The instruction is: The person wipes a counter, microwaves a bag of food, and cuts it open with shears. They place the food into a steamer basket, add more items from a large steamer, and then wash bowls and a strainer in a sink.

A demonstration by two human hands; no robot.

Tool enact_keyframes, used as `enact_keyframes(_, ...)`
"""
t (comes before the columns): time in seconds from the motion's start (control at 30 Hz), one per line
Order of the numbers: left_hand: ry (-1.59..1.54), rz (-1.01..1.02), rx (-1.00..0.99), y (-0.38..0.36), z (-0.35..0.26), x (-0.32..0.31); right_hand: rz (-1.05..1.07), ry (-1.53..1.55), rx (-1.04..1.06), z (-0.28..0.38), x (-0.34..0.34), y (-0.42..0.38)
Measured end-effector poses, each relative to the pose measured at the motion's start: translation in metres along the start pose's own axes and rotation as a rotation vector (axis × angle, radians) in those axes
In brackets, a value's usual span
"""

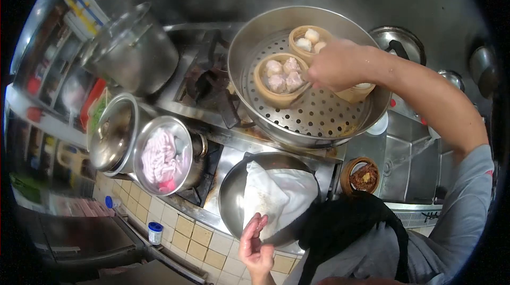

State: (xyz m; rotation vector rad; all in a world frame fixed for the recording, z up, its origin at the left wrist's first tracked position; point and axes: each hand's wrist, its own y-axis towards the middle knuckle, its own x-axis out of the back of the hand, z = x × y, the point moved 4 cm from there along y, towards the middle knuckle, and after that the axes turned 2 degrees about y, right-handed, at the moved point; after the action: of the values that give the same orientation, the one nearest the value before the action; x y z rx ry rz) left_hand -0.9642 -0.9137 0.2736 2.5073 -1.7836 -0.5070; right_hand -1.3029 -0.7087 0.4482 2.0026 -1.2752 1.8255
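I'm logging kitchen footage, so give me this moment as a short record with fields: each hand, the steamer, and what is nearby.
right hand: right hand reaches into the perforated steamer pan, fingers at the rim of the front bamboo basket of dumplings
left hand: left hand empty, open, beside the metal bowl with a white cloth
steamer: a second bamboo basket sits behind the first
nearby: lidded pot; pot of pink food; small basket of dark food

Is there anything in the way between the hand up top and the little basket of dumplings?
Nothing visible. The right hand is already at the rim of the bamboo basket of dumplings, which sits on the perforated tray of the big steamer pan. A second basket stands just behind, not between them.
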Motion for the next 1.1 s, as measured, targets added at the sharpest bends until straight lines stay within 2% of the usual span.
enact_keyframes(0.1,0.017,-0.063,0.001,-0.002,-0.001,0.007,0.009,-0.059,-0.016,0.007,0.009,-0.019)
enact_keyframes(0.23,0.036,-0.045,-0.027,0.000,-0.005,0.005,-0.059,-0.082,-0.035,-0.003,0.009,-0.039)
enact_keyframes(0.33,0.034,0.000,-0.071,0.004,-0.009,-0.005,-0.173,-0.010,-0.025,-0.017,0.027,-0.072)
enact_keyframes(0.4,0.015,0.078,-0.151,0.009,-0.013,-0.017,-0.290,-0.057,-0.109,-0.033,0.038,-0.102)
enact_keyframes(0.5,0.024,0.195,-0.162,0.016,-0.020,-0.039,-0.337,-0.073,-0.238,-0.058,0.045,-0.160)
enact_keyframes(0.53,0.010,0.234,-0.140,0.017,-0.020,-0.046,-0.448,0.023,-0.220,-0.074,0.034,-0.181)
enact_keyframes(0.6,-0.058,0.318,-0.143,0.020,-0.021,-0.063,-0.134,0.119,-0.548,-0.068,0.063,-0.227)
enact_keyframes(0.63,-0.065,0.363,-0.148,0.021,-0.023,-0.072,-0.225,0.007,-0.572,-0.061,0.064,-0.251)
enact_keyframes(0.67,-0.073,0.394,-0.131,0.024,-0.024,-0.078,-0.211,-0.067,-0.558,-0.095,0.039,-0.272)
enact_keyframes(0.73,-0.111,0.589,-0.069,0.025,-0.025,-0.094,-0.184,-0.004,-0.592,-0.104,0.025,-0.308)
enact_keyframes(0.77,-0.168,0.605,0.049,0.024,-0.026,-0.099,-0.174,0.007,-0.606,-0.103,0.019,-0.319)
enact_keyframes(0.8,-0.169,0.620,0.057,0.027,-0.024,-0.103,-0.105,-0.007,-0.671,-0.100,0.013,-0.329)
enact_keyframes(0.87,-0.211,0.809,0.084,0.030,-0.020,-0.114,-0.029,-0.014,-0.742,-0.112,-0.019,-0.354)
enact_keyframes(0.93,-0.230,0.832,0.132,0.028,-0.019,-0.124,-0.111,-0.117,-0.668,-0.139,-0.084,-0.378)
enact_keyframes(1.0,-0.243,0.844,0.178,0.024,-0.016,-0.131,-0.097,-0.118,-0.671,-0.130,-0.109,-0.374)
enact_keyframes(1.07,-0.236,0.892,0.226,0.016,-0.013,-0.137,0.102,0.070,-0.716,-0.130,-0.143,-0.360)
enact_keyframes(1.1,-0.231,0.888,0.231,0.012,-0.013,-0.141,0.124,0.131,-0.675,-0.132,-0.164,-0.351)
